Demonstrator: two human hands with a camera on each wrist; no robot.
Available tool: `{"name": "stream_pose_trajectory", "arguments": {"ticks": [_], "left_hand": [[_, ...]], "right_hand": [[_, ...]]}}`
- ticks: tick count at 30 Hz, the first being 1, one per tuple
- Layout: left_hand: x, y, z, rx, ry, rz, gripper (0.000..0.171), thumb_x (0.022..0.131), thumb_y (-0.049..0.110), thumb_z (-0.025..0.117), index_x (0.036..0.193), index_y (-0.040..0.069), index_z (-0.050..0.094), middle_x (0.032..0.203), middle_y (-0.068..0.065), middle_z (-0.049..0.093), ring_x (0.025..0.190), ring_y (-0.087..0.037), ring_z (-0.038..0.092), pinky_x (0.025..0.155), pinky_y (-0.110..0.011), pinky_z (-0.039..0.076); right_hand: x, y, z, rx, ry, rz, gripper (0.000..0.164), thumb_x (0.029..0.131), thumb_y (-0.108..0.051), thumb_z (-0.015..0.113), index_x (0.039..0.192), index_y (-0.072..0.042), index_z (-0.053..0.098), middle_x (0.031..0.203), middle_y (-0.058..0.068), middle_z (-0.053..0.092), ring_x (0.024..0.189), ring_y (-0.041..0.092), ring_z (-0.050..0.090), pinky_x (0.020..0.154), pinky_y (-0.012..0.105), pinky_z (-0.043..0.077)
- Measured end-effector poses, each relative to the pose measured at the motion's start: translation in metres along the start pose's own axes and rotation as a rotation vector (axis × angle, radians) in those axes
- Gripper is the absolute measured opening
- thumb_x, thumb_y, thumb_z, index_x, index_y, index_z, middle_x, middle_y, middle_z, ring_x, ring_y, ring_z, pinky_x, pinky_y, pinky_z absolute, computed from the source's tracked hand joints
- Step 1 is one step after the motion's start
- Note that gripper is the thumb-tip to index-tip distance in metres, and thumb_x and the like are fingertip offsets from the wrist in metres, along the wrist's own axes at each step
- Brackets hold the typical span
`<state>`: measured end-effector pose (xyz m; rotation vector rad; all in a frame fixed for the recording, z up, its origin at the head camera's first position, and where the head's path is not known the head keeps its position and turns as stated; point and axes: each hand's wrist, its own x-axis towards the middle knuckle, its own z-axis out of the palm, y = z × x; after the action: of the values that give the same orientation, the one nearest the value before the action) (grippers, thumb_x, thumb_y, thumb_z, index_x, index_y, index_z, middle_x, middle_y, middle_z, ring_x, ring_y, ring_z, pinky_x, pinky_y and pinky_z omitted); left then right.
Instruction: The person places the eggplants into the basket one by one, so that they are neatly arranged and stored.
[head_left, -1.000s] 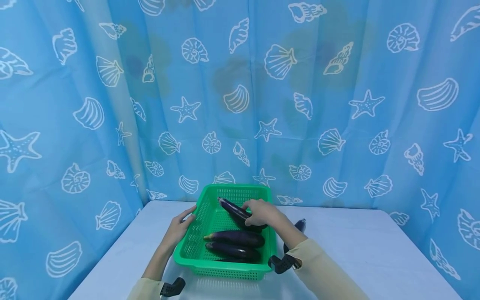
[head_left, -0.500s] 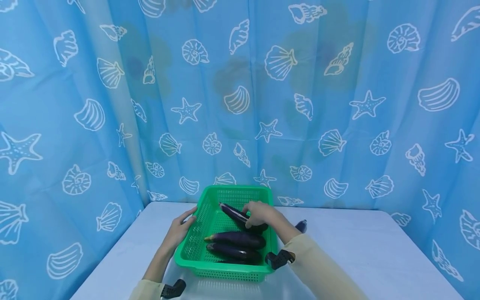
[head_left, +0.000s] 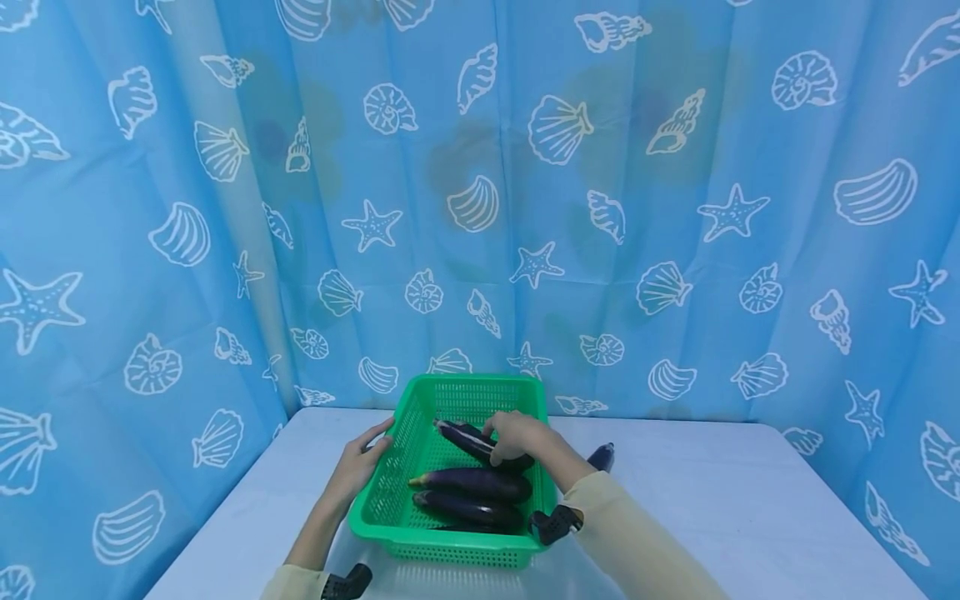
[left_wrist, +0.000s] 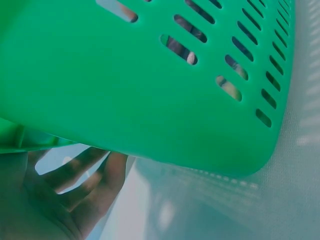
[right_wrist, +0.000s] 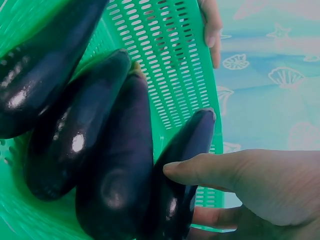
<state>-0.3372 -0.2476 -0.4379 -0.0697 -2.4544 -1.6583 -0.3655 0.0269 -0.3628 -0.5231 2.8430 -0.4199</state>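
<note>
My right hand [head_left: 517, 437] reaches into the green plastic basket [head_left: 446, 540] and grips a glossy dark eggplant [right_wrist: 184, 142]. The thumb lies on the near side of this eggplant, with the other fingers on its far side, partly hidden. Beside it, more eggplants lie in the basket: one with a yellowish tip [head_left: 476, 482], another just nearer [head_left: 465, 506], and a sliver of one by the front wall. My left hand [head_left: 358, 462] holds the basket's left side at the rim; the left wrist view shows its fingers [left_wrist: 112, 175] against the outside, below the rim.
A further eggplant [head_left: 602, 456] lies on the white table [head_left: 697, 500] to the right of the basket, partly hidden by the right forearm. Blue curtains [head_left: 480, 208] with white shell prints hang behind the table and at the sides.
The gripped eggplant and my right hand have shifted slightly toward the near side of the basket, closer to the other eggplants. My left hand stays at the rim.
</note>
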Motion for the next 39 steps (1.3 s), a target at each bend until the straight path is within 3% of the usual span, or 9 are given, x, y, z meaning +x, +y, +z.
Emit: {"name": "stream_pose_trajectory", "arguments": {"ticks": [21,30,39], "left_hand": [[-0.0012,0.0029,0.0011,-0.003,0.002,0.009,0.048,0.104,0.033,0.048,0.148,0.014,0.046,0.142,-0.024,0.053,0.117,-0.036,0.063,0.085,-0.038,0.056],[-0.0021,0.0039,0.0010,0.004,0.011,0.005,0.046,0.104,0.031,0.048,0.147,0.014,0.047,0.141,-0.024,0.054,0.114,-0.034,0.065,0.084,-0.038,0.056],[-0.0024,0.0030,0.0011,0.010,0.000,0.012,0.048,0.104,0.033,0.047,0.148,0.014,0.045,0.147,-0.022,0.048,0.123,-0.038,0.059,0.094,-0.045,0.053]], "right_hand": [[0.0043,0.0027,-0.0013,-0.046,-0.039,-0.027,0.047,0.088,-0.019,0.074,0.134,-0.022,0.060,0.146,0.009,0.050,0.136,0.032,0.045,0.100,0.048,0.048],[0.0004,0.0031,-0.0045,-0.012,-0.075,-0.054,0.032,0.091,-0.015,0.071,0.122,-0.020,0.068,0.142,0.009,0.053,0.130,0.030,0.051,0.094,0.045,0.051],[-0.0025,0.0059,-0.0056,0.000,-0.055,-0.077,0.031,0.091,-0.018,0.070,0.122,-0.018,0.068,0.141,0.009,0.054,0.130,0.030,0.051,0.095,0.046,0.050]]}}
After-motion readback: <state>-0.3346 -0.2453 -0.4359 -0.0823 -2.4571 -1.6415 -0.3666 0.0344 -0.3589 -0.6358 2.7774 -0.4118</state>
